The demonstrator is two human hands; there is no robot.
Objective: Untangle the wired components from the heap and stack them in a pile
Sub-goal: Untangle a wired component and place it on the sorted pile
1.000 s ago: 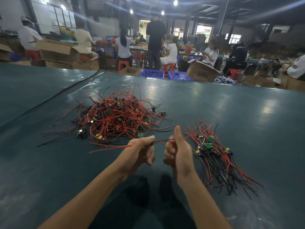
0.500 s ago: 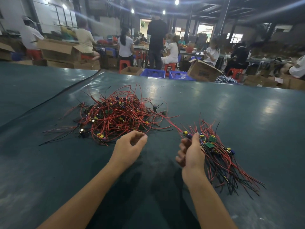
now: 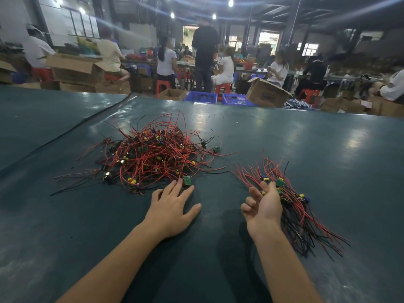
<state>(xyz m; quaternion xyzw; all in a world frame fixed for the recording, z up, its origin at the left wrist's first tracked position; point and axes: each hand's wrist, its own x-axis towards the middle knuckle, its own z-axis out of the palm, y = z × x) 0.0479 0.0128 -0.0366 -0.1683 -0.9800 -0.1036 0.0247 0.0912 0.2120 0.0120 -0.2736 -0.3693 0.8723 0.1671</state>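
The tangled heap (image 3: 153, 158) of red and black wired components lies on the dark green table (image 3: 328, 149), left of centre. The left hand (image 3: 172, 206) rests palm down just in front of the heap. Its fingers (image 3: 180, 185) are straight and spread, gripping nothing, with the tips at the heap's near edge beside a small green board (image 3: 186, 180). To the right, the right hand (image 3: 264, 204) has its palm turned inward and its fingers (image 3: 253, 192) loosely curled, holding nothing. This hand lies against the left side of the sorted pile (image 3: 306, 219), whose wires run roughly parallel. Blue crates (image 3: 201, 97) stand beyond the table's far edge.
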